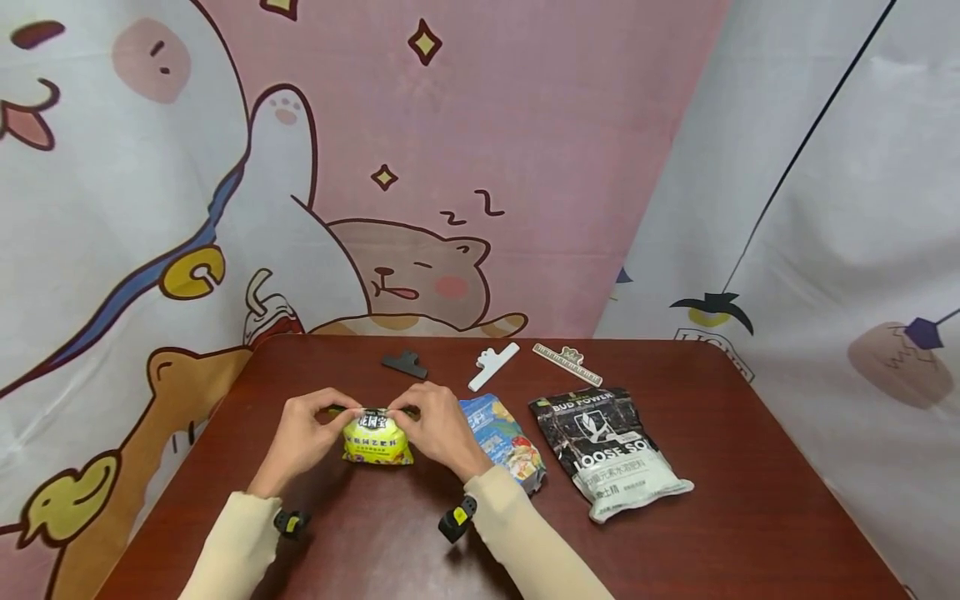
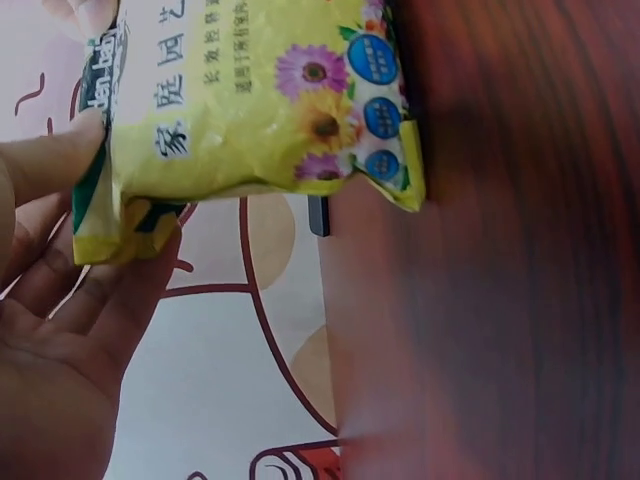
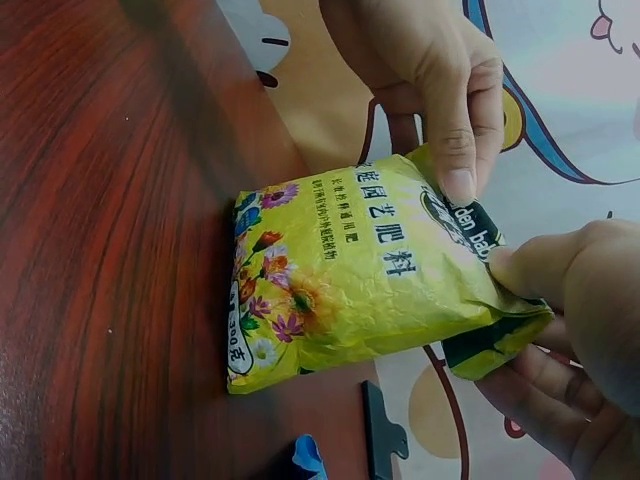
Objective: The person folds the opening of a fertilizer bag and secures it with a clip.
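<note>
A small yellow fertilizer bag [image 1: 377, 447] with printed flowers is held upright at the table's left-centre. My left hand [image 1: 309, 429] pinches one top corner between thumb and fingers. At the opposite corner, my right hand [image 1: 442, 429] grips the same top edge, its thumb on the printed front. In the right wrist view the bag [image 3: 340, 265] has its dark green top band folded backward, with the fingers of both hands behind the fold. The left wrist view shows the bag's lower end [image 2: 400, 150] close over the table.
Behind the hands lie a black clip [image 1: 405, 364], a white clip [image 1: 493, 366] and a beige ruler-like clip [image 1: 567, 364]. A blue printed bag [image 1: 506, 442] lies partly behind my right forearm. Farther right is a black-and-white bag [image 1: 606, 450] on the brown table [image 1: 720, 533].
</note>
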A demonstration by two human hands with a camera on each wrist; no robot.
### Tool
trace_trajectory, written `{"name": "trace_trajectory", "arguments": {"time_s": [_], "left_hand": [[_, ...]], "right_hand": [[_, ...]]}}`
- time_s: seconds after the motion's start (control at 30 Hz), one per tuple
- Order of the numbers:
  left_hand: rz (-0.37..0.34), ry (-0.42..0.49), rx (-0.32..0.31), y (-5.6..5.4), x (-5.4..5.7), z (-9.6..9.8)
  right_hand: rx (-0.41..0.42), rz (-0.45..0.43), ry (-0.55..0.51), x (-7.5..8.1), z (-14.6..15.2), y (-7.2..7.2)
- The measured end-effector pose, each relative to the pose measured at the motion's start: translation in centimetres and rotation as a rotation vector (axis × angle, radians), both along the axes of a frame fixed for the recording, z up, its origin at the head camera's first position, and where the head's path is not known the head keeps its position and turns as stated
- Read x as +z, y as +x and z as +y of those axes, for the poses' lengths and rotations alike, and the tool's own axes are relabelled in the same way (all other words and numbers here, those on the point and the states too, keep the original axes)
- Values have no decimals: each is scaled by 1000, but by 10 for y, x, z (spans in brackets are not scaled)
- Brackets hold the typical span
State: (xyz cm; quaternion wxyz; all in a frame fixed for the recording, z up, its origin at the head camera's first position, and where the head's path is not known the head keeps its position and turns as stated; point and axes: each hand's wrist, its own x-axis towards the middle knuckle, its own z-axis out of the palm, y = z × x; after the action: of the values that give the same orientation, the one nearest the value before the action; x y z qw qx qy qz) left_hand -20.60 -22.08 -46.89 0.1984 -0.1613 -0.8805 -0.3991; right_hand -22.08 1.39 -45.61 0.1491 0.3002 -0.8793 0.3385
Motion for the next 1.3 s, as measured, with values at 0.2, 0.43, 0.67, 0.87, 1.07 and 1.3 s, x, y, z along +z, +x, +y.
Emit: {"name": "trace_trajectory", "arguments": {"time_s": [0.2,0.43,0.67,0.87,1.07,1.3], "left_hand": [[-44,57,-21,-3,-7,-8],[-51,94,35,-2,-11,-13],[-35,116,61,-4,-10,-8],[-110,113,59,-5,-10,-12],[-250,185,9,-8,-11,-20],[-327,257,-16,-9,-18,-31]], "right_hand": [[-2,-46,-21,2,5,1],[12,-26,-44,1,7,1],[-3,3,-35,0,7,1],[12,-37,-61,-1,9,0],[26,-74,-86,0,14,0],[27,-109,-88,1,21,3]]}}
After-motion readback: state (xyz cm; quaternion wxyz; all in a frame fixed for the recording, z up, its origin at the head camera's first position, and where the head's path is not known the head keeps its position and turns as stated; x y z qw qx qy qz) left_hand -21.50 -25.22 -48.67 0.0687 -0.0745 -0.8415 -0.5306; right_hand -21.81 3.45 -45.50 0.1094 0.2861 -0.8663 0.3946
